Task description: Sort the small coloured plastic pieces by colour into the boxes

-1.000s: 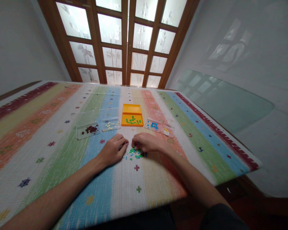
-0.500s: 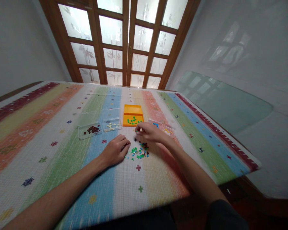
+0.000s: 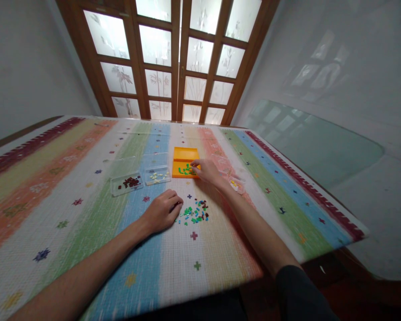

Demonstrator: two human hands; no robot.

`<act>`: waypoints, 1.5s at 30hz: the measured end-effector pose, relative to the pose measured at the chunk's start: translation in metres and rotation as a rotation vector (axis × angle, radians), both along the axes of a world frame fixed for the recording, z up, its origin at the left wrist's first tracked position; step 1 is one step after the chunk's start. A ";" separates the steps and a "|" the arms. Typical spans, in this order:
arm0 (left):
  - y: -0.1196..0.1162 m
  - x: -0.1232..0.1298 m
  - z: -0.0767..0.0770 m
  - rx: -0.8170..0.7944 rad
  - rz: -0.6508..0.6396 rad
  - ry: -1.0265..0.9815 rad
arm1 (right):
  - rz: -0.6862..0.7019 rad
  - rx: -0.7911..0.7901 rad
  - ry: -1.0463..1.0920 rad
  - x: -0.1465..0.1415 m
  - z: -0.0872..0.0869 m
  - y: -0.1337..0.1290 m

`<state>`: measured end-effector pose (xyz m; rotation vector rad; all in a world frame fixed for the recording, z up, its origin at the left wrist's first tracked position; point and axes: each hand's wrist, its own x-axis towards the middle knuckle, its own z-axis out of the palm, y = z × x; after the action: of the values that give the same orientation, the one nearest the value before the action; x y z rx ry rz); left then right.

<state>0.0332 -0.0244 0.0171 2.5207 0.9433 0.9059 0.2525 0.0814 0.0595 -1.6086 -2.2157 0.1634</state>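
Observation:
My right hand (image 3: 207, 171) is over the right side of an open orange box (image 3: 186, 154). Thumb and fingers are pinched close together just above the small green bricks (image 3: 183, 170) in its near half; whatever they hold is too small to make out. On the cloth, my left hand (image 3: 163, 211) rests with its fingers curled and thumb against them. A dark spot shows between its fingertips, but I cannot tell what it is. Just right of it lies a loose pile of small green, blue and dark brown bricks (image 3: 194, 217).
Left of the orange box are a clear tray of dark brown bricks (image 3: 131, 182) and a clear tray of pale yellow bricks (image 3: 157, 177). A clear tray with yellow pieces (image 3: 234, 183) sits partly behind my right forearm. A striped cloth (image 3: 120, 249) covers the table.
My right hand has moved forward from above the cloth near the pile to the orange box. The pile shows more fully now. My left hand stays in place.

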 end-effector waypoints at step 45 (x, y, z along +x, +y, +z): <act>0.002 -0.001 0.006 -0.076 0.011 -0.032 | 0.188 -0.144 0.179 0.025 0.021 -0.032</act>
<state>0.0319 -0.0225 0.0227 2.4329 0.9639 0.8937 0.2773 0.0491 0.0809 -1.3923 -2.2550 0.5101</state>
